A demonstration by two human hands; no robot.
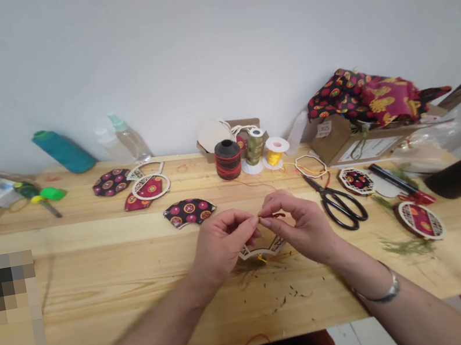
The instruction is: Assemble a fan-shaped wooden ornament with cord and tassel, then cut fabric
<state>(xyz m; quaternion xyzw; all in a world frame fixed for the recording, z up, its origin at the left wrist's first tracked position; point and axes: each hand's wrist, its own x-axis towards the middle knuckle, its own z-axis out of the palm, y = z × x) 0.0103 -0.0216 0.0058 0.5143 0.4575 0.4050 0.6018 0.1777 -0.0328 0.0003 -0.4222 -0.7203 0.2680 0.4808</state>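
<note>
Pinching dark red cord above pale fan-shaped frame, left hand and right hand met at fingertips; loosened grip could have let thin cord slip or tangle.

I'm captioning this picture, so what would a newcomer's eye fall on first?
Probably the left hand and right hand, fingertips together near the centre over a pale frame, with a dark red cord in the right one's pinch. Next, the patterned cloth heaped over a cardboard box, back right; then the teal cone tilted at the back left.
</note>
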